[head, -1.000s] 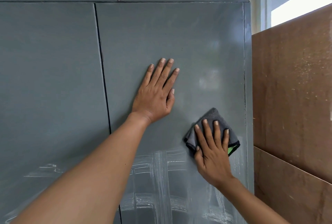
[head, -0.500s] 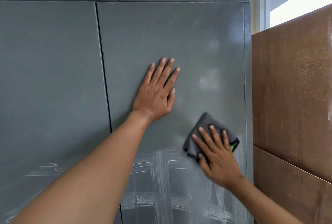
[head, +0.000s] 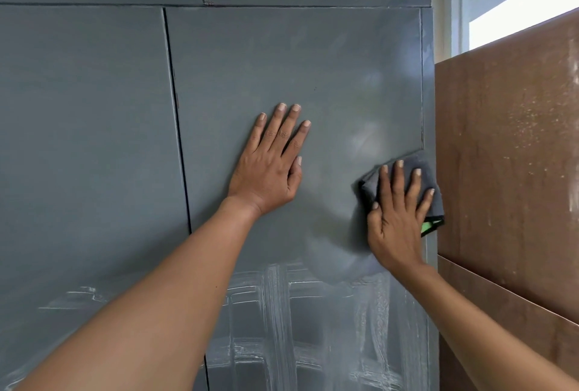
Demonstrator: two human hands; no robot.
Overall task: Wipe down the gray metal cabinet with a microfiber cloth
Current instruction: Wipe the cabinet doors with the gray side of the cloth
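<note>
Tall gray painted metal cabinet (head: 313, 71) with two doors fills the left and centre of the frame; seam between the doors runs down left of centre. Left hand (head: 269, 168) is flat on the right door, mid-frame, fingers straight and spread, holding nothing, just bracing. Right hand (head: 396, 212) presses a folded dark gray microfiber cloth with a green edge tag (head: 429, 177) against the right door at centre right, fingers straight over the cloth, thumb at its left edge; pressing rather than gripping.

Change: half a second ago the cloth sat lower and further in from the door's right border; a second ago roughly the same spot, a bit higher. Now it has swept up and right, so the cloth touches or overlaps the right frame strip of the cabinet, just beside the rusty brown metal panel (head: 507, 155) at the right of the frame. Left hand has not shifted.

Meaning, as a judgement: wiping is mid-stroke, working the right door's edge. A dull wiped arc shows below the cloth, while white streaky residue (head: 282, 312) covers the lower part of the door, and a fainter smear (head: 72, 296) sits lower left on the left door. So the task looks well short of done; lower zone and left door seem to need passes.
</note>
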